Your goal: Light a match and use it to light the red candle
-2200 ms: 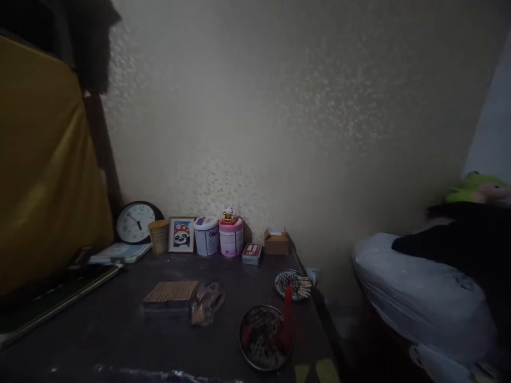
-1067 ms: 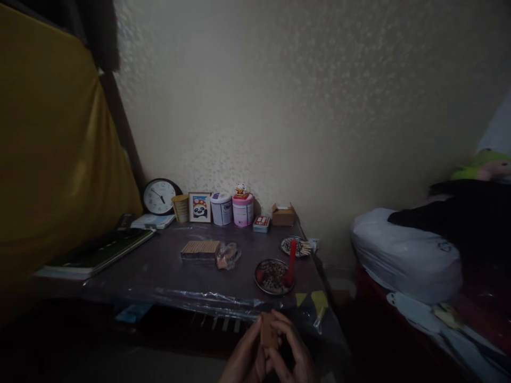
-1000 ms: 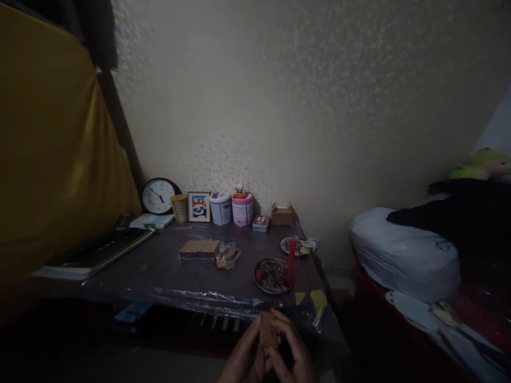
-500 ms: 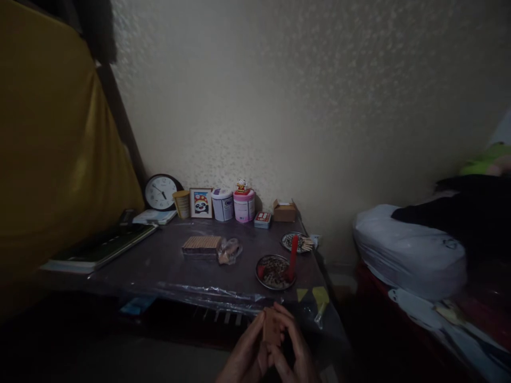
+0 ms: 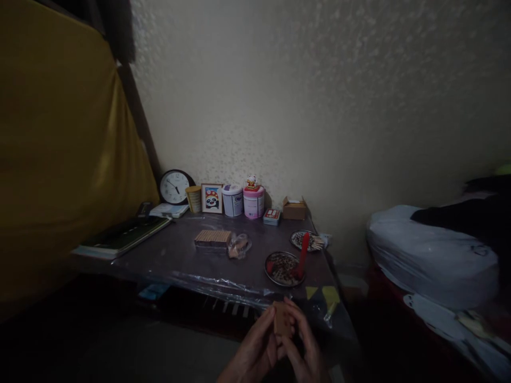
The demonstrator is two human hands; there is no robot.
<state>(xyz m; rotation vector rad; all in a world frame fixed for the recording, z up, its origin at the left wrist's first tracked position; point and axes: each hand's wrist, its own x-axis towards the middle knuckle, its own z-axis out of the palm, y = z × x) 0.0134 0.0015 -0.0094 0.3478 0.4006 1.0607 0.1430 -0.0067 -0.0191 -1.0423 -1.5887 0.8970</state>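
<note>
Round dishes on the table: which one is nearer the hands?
The front dish with the red handle; the back dish, holding pale sticks, lies farther off.

Bare left hand (image 5: 259,340); bare right hand (image 5: 302,340)

From where I watch, I have one small brown block (image 5: 281,320) in sight between the two hands. It is flat-faced and roughly rectangular, taller than wide as I see it, matte, with a few darker spots toward its right side. I read it as standing nearly upright, leaning a little. The left hand (image 5: 257,340) pinches its left side near the top; the right hand (image 5: 304,343) has fingers around its right side and lower end. It sits on my side of the round dish (image 5: 284,285), apart from it.
</note>
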